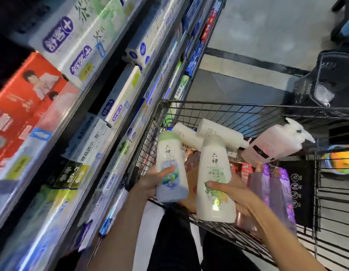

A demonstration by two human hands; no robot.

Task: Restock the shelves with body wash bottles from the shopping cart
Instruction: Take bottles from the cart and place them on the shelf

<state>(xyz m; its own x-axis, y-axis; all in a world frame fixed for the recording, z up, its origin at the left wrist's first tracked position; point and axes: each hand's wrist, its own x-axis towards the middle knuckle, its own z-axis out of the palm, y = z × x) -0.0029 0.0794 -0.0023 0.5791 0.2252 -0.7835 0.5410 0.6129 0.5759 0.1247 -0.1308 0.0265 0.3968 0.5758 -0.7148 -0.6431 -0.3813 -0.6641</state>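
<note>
Left hand and right hand each grip one body wash bottle upright above our shopping cart, so we judge, ready for the shelves.

Left hand gripping bluish bottle, right hand gripping green-labelled bottle, above cart

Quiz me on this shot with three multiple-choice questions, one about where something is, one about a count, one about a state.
1. The shelves are on which side of the shopping cart?
A left
B right
C behind the person

2. How many bottles are in hand?
A one
B two
C four

3. The pink pump bottle is:
A standing on a shelf
B lying tilted in the cart
C held

Answers:
1 A, boxes fill the left.
2 B, left hand grips the bluish bottle, right hand the green-label bottle.
3 B, nothing holds it.
</note>
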